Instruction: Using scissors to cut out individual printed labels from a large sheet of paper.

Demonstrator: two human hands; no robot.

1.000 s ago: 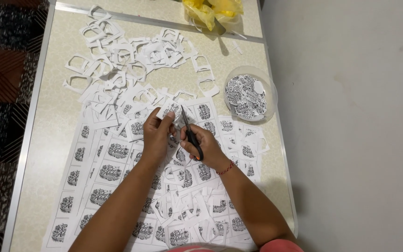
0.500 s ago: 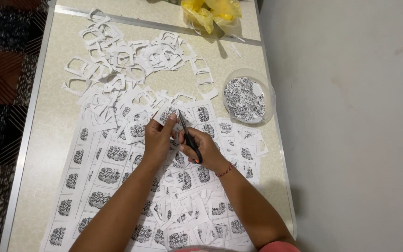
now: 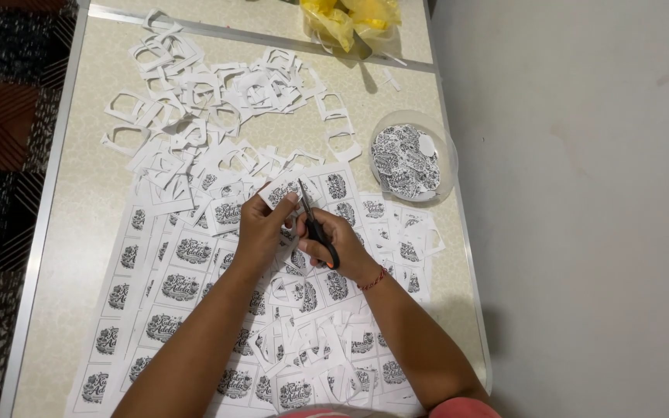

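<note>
Beige speckled table with a metal edge takes up most of the view, and off its far left side you can see a dark patterned floor. Moving in from the left, printed paper sheets with rows of black ornate label designs are spread out overlapping each other, covering the near half of the tabletop. Above them, toward the far edge, sits a messy pile of white paper offcuts, mostly empty frames with the middles gone. Around the middle, the left hand is pinching a small printed label piece between thumb and fingers, holding it just above the sheets. Right beside it, the right hand is closed around the handles of black scissors, blades pointing away from the person, their tips right at the edge of that label piece; can't really tell how far apart the blades are. There's a red string bracelet on the right wrist. Further right, a clear round plastic container holds a stack of cut-out labels, and a yellow plastic bag sits at the far edge.
</note>
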